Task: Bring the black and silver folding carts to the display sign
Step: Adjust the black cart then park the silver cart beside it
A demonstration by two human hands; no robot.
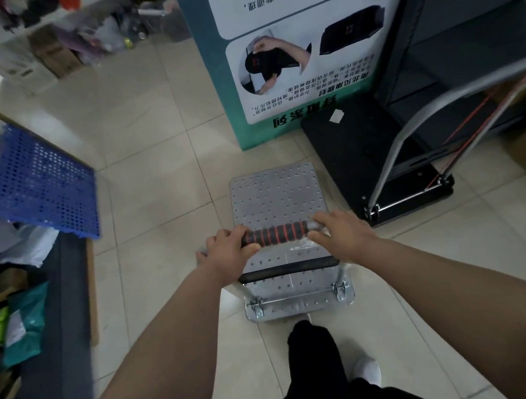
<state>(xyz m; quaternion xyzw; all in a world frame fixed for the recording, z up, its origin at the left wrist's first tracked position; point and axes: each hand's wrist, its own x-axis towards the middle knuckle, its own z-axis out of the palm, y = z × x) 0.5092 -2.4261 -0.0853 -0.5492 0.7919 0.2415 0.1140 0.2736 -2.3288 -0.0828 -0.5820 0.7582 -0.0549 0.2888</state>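
Carts: you have two folding carts in view, one silver cart (277, 194) and one black cart (360, 142).
Silver cart: its perforated metal deck lies flat on the tiled floor (140, 167) straight ahead of you, its far edge near the foot of the display sign (297, 47) but not touching it.
Black cart: it stands to the right of the silver one, its front corner just beside the sign's base, its grey handle frame (411, 130) raised with red cord strung along it.
Handle: the silver cart's handle (275, 233) has one black foam grip ringed with red bands.
Left hand: your left hand (228, 252) is clenched over the left end of that grip, knuckles up, forearm stretched forward.
Right hand: your right hand (344, 236) is wrapped around the right end of the grip, thumb underneath, arm likewise extended.
Sign: one teal-edged board with white panels, two product pictures and Chinese text that appears upside down from where you stand; I cannot read it reliably.
Label: one small white sticker (336, 115) sits on the black deck; its print is too small to tell.
Nearby: one blue perforated plastic panel (41, 188) leans at your left.
Feet: one black trouser leg and one white shoe (366, 373) show below the cart.
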